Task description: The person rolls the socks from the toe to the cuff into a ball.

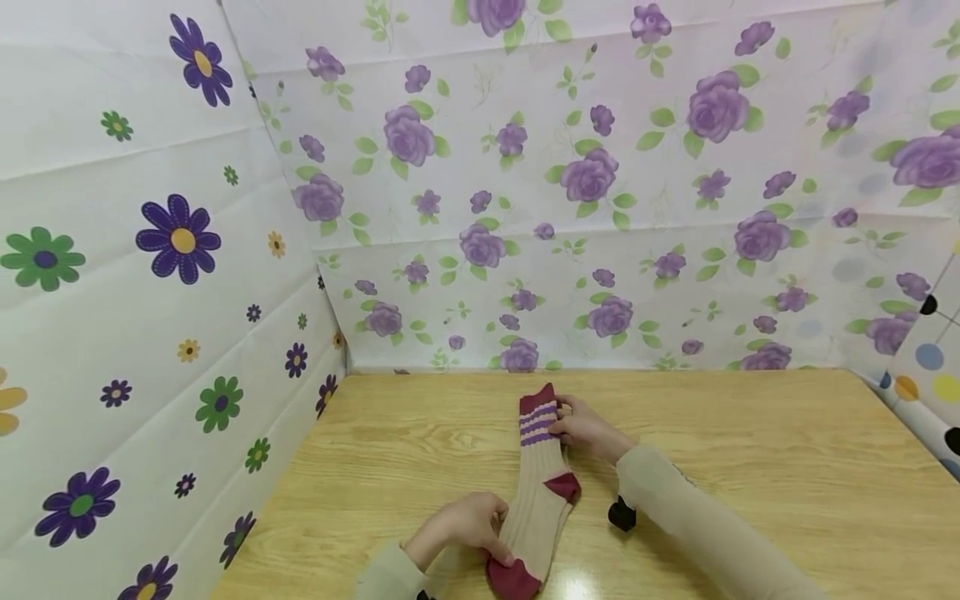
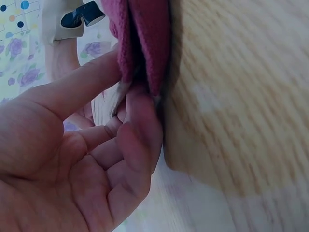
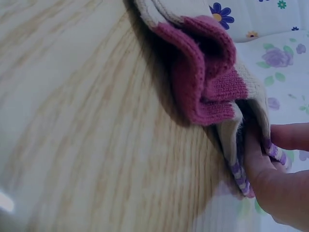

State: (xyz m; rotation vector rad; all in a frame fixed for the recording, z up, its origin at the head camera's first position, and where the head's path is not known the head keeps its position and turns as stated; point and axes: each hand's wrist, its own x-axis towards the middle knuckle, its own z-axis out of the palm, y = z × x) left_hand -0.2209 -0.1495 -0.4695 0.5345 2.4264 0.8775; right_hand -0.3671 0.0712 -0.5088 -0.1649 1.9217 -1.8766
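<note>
Two socks (image 1: 536, 500), one on top of the other, lie on the table (image 1: 750, 450) in the lower middle of my head view, cuffs toward the centre of the frame and toes near its bottom edge. I see them as cream and ribbed, with maroon toes, heels and cuff tops, and purple and white stripes just below those tops; the heels stick out to the right. The left hand (image 1: 472, 523), at bottom centre, pinches the toe end, thumb on the upper face beside the maroon and fingers curled at the left edge. My left wrist view shows a finger at the dark gap between the toes, top middle; whether that pinch takes in both layers I cannot tell. The right hand (image 1: 588, 429), right of centre, grips the striped part at its right edge; at lower right of my right wrist view, one digit goes into the gap between the layers while another lies outside. Pale sleeves (image 1: 697, 517) cover both forearms, and a black piece (image 1: 622, 514) sits by the right wrist. I have a rose sheet (image 1: 540, 279) across the top, a daisy sheet (image 1: 150, 308) at left and a dotted sheet (image 1: 926, 383) at the right edge.
</note>
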